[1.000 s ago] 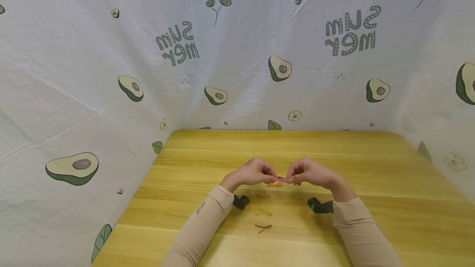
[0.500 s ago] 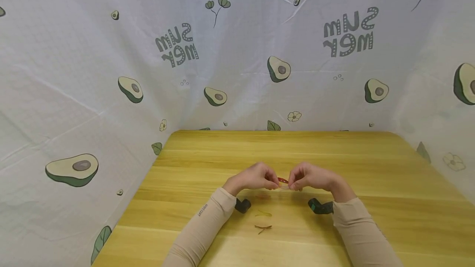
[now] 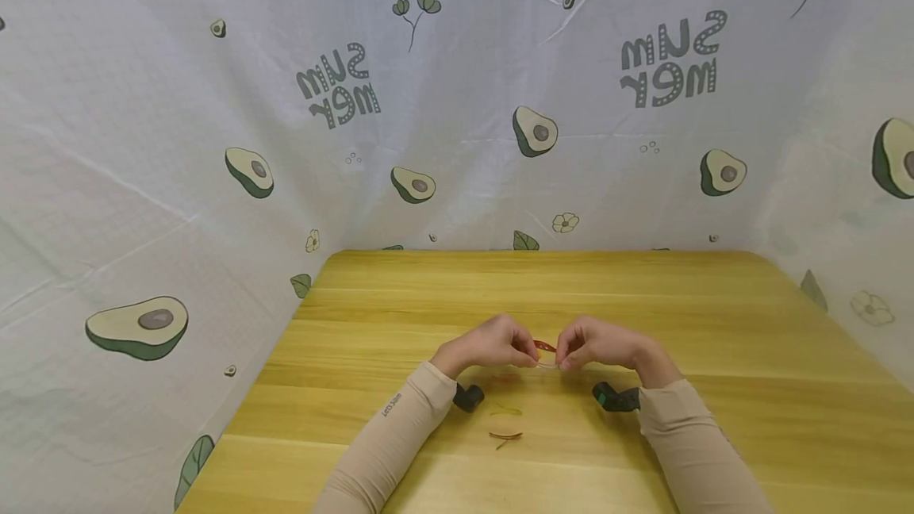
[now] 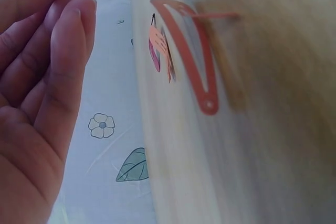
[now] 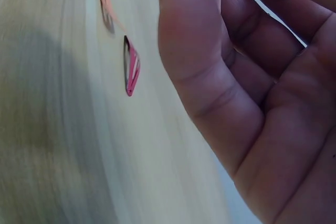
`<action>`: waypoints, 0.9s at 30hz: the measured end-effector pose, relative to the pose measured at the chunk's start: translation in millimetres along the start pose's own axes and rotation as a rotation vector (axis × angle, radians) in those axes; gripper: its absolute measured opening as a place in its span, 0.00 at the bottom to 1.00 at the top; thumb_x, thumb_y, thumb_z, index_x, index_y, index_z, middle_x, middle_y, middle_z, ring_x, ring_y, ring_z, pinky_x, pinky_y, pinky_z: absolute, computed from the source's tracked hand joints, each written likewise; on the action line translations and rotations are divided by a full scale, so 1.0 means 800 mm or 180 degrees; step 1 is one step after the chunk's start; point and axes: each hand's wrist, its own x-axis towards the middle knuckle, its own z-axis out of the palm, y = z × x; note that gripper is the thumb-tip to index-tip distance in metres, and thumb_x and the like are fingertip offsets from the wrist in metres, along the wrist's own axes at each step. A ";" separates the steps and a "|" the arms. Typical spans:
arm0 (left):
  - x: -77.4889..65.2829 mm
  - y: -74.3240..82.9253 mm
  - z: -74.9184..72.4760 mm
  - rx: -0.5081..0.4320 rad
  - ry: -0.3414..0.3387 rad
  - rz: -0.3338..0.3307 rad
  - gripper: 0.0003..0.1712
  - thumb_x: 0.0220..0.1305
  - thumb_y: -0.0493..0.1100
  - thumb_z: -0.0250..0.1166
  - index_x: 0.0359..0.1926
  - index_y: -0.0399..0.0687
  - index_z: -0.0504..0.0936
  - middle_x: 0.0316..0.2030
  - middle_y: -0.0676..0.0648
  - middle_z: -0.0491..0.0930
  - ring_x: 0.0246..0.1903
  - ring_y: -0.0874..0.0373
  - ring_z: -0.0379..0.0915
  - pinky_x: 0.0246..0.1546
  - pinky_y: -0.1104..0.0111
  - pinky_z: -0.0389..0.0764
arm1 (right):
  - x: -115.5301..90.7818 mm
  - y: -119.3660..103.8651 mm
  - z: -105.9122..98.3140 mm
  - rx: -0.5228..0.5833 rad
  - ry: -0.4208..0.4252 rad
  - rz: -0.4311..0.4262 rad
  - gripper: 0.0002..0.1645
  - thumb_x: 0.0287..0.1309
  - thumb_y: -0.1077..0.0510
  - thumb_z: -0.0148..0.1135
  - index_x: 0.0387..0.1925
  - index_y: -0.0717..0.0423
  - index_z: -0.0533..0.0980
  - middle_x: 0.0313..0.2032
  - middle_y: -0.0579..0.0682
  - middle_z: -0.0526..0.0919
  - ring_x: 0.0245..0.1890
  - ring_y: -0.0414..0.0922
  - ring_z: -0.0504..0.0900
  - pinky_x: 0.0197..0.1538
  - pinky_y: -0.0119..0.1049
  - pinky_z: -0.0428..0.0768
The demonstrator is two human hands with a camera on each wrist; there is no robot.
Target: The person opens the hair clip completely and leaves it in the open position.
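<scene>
Above the table, my left hand point(image 3: 493, 342) and right hand point(image 3: 601, 341) face each other, fingertips nearly meeting. Between them they pinch the ends of a small, thin, pale hair clip point(image 3: 547, 366); it is too small to make out in detail. In the wrist views the hands' own fingers hide it. Just beyond the fingertips lie a red snap hair clip point(image 3: 546, 346) and an orange hair clip point(image 4: 161, 45), the latter partly covered by my left hand in the head view. A coral snap hair clip point(image 4: 207, 72), its inner tongue raised, lies below the left hand.
Nearer to me on the wooden table point(image 3: 400, 466) lie a yellow-green hair clip point(image 3: 506, 410) and a brown one point(image 3: 506, 436). Dark wrist-worn devices sit by the left wrist point(image 3: 469, 397) and right wrist point(image 3: 616, 397). A printed white cloth point(image 3: 457, 101) hangs behind the table.
Both hands have come slightly lower and nearer to me with the pinched hair clip, which looked pink-purple and now looks pale. The red clip behind it shows more. The clips on the table stay put.
</scene>
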 end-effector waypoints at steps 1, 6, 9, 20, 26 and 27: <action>0.000 0.000 0.000 0.0023 0.0003 0.0008 0.04 0.63 0.36 0.70 0.32 0.42 0.89 0.25 0.55 0.84 0.22 0.72 0.69 0.27 0.80 0.72 | 0.001 0.001 0.000 -0.0004 -0.0012 0.0002 0.10 0.61 0.67 0.64 0.36 0.76 0.80 0.31 0.42 0.85 0.30 0.34 0.78 0.38 0.31 0.80; 0.001 0.000 0.002 0.0125 0.0043 0.0021 0.04 0.62 0.37 0.71 0.31 0.42 0.89 0.27 0.52 0.86 0.23 0.72 0.70 0.28 0.80 0.73 | 0.002 0.002 0.002 0.0002 -0.0047 0.0050 0.12 0.60 0.66 0.65 0.36 0.78 0.80 0.30 0.39 0.84 0.29 0.32 0.77 0.36 0.30 0.78; 0.002 0.001 0.003 0.0166 0.0064 0.0016 0.04 0.62 0.36 0.71 0.31 0.42 0.89 0.27 0.51 0.87 0.23 0.72 0.69 0.28 0.80 0.73 | 0.003 0.002 0.003 -0.0024 -0.0033 0.0111 0.11 0.60 0.66 0.66 0.35 0.77 0.80 0.29 0.38 0.84 0.28 0.32 0.76 0.36 0.30 0.77; 0.005 -0.005 0.009 0.0376 0.0042 -0.0011 0.04 0.62 0.37 0.71 0.31 0.44 0.90 0.25 0.54 0.86 0.21 0.73 0.68 0.26 0.81 0.72 | 0.006 0.005 0.005 -0.0111 0.0004 0.0249 0.08 0.58 0.66 0.67 0.34 0.73 0.83 0.28 0.40 0.84 0.26 0.33 0.73 0.33 0.29 0.75; 0.006 -0.006 0.012 0.0367 0.0023 -0.0038 0.04 0.62 0.35 0.70 0.31 0.44 0.90 0.26 0.53 0.87 0.21 0.73 0.68 0.25 0.81 0.72 | 0.008 0.009 0.006 -0.0127 -0.0004 0.0225 0.08 0.58 0.66 0.67 0.33 0.72 0.83 0.29 0.41 0.85 0.26 0.33 0.74 0.33 0.29 0.75; 0.006 -0.007 0.012 0.0365 0.0018 -0.0049 0.04 0.62 0.35 0.70 0.31 0.44 0.90 0.26 0.53 0.87 0.21 0.73 0.68 0.24 0.80 0.72 | 0.008 0.010 0.006 -0.0141 -0.0005 0.0226 0.08 0.58 0.66 0.67 0.33 0.72 0.83 0.29 0.42 0.85 0.26 0.33 0.74 0.33 0.28 0.75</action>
